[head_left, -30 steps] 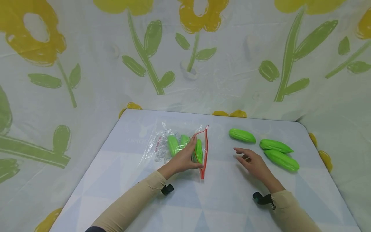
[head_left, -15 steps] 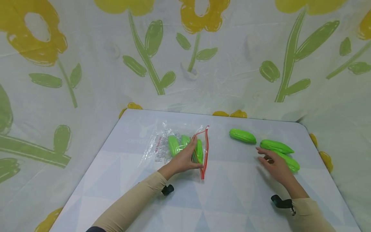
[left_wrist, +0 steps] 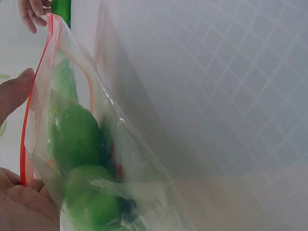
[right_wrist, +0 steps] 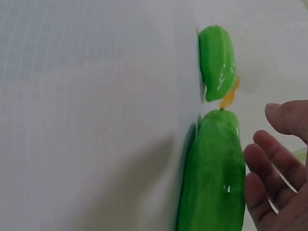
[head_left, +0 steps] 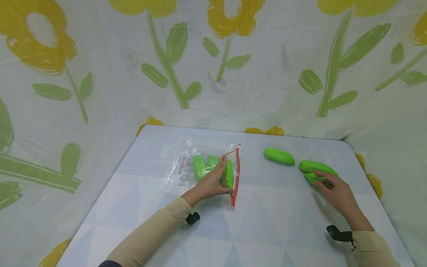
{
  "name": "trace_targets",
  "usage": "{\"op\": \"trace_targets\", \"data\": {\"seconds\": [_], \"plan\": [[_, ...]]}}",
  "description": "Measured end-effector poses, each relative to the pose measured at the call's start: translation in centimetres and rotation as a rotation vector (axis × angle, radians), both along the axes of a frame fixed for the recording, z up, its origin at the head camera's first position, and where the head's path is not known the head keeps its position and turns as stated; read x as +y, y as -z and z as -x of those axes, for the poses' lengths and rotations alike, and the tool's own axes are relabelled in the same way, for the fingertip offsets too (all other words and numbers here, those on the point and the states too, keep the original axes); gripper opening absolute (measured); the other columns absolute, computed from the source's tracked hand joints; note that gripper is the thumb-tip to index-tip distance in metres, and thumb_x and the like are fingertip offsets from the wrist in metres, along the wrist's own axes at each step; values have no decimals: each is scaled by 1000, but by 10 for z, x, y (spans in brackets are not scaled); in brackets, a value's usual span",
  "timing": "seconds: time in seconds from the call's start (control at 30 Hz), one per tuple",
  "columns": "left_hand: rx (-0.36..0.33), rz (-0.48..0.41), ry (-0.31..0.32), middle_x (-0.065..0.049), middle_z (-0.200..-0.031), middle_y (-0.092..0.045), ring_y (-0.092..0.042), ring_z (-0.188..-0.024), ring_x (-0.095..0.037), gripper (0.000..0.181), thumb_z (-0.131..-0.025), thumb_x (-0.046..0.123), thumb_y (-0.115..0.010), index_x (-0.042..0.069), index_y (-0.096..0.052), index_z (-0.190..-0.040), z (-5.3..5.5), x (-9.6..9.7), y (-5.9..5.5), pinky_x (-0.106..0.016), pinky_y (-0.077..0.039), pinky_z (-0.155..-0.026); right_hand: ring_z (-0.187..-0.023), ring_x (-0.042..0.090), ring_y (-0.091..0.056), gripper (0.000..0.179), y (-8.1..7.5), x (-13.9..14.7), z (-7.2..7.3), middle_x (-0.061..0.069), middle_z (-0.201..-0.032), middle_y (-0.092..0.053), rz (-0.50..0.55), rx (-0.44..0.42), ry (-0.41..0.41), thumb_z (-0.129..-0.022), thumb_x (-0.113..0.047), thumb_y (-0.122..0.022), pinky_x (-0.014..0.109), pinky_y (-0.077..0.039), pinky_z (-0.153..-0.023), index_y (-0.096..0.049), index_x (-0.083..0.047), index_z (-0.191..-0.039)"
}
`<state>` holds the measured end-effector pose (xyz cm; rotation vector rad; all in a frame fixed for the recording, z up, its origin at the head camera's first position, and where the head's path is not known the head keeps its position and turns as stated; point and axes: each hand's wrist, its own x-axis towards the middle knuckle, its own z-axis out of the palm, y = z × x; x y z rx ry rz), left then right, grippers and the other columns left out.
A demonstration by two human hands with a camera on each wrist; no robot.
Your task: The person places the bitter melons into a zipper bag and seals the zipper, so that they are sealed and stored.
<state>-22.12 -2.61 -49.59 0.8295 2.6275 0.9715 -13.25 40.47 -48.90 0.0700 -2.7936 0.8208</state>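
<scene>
My left hand (head_left: 210, 181) holds the mouth of a clear zip bag (left_wrist: 144, 197), thumb and fingers spread apart at its red zip edge (head_left: 237, 172). Inside the bag lie several glossy green cucumber-shaped vegetables (head_left: 199, 167), partly hidden by the hand. On the right, my right hand (head_left: 338, 193) reaches over the nearest loose green vegetable (right_wrist: 211, 178) and covers much of it. Its fingers lie against or just beside that vegetable in the right wrist view, with the thumb held apart. Whether they touch, I cannot tell.
Another green vegetable (head_left: 317, 167) lies right behind the one under my right hand. A third (head_left: 279, 156) rests farther left, toward the back of the table (head_left: 267, 222). A flower-printed curtain (head_left: 253, 81) hangs behind the table and along its sides.
My right hand has moved rightward from the middle of the table to the nearest loose vegetable. My left hand and the bag have stayed in place.
</scene>
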Motion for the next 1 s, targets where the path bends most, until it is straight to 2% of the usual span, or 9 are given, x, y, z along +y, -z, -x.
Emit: {"op": "trace_targets", "data": {"seconds": [0.07,0.13,0.3,0.4,0.5,0.7,1.0], "plan": [[4,5,-1,-10,-171,-2,-14,-155,-25,124,-81,41,-87,5,-3,-164,0,0,0,-42,-29,-120,-96,16,-60,39,0,4,-1,17,-121,-67,-18,27,16,-97,-15,-70,16,-44,-73,-65,-7,-135],[4,1,1,-11,-171,-3,-15,-155,-26,123,-81,40,-87,4,-3,-163,0,0,0,-43,-30,-120,-95,17,-57,39,0,7,-2,18,-117,-68,-36,40,26,-96,-15,-72,26,-45,-75,-66,-6,-134],[-7,-5,-5,-12,-170,-4,-15,-155,-27,124,-80,39,-88,4,-3,-163,-1,0,-1,-44,-30,-120,-108,45,-52,38,2,16,-3,28,-118,-63,-32,18,30,-97,-15,-70,61,-43,-82,-65,-2,-132],[-9,-3,-10,-12,-170,-4,-15,-155,-26,124,-80,39,-88,5,-3,-164,-1,1,-1,-43,-30,-120,-117,55,-44,37,5,22,-4,32,-127,-58,-22,5,30,-97,-14,-69,72,-37,-89,-65,-1,-131],[-7,0,-11,-12,-170,-4,-15,-155,-25,124,-80,39,-88,5,-2,-164,-1,1,0,-42,-30,-120,-122,59,-40,35,8,27,-4,33,-133,-53,-12,-12,33,-97,-14,-69,75,-34,-92,-65,0,-130],[-2,-3,-5,-13,-170,-5,-16,-155,-26,123,-81,38,-88,4,-3,-163,-2,0,-1,-43,-31,-120,-122,60,-40,32,13,32,-7,33,-133,-50,-4,-42,41,-97,-12,-69,76,-34,-91,-66,0,-126],[-12,-5,-7,-10,-171,-3,-15,-155,-26,123,-81,39,-87,6,-2,-164,-1,-1,0,-43,-32,-119,-129,62,-35,40,15,33,-11,34,-142,-43,60,-176,60,-103,-24,-62,76,-36,-93,-60,-1,-136]]}}
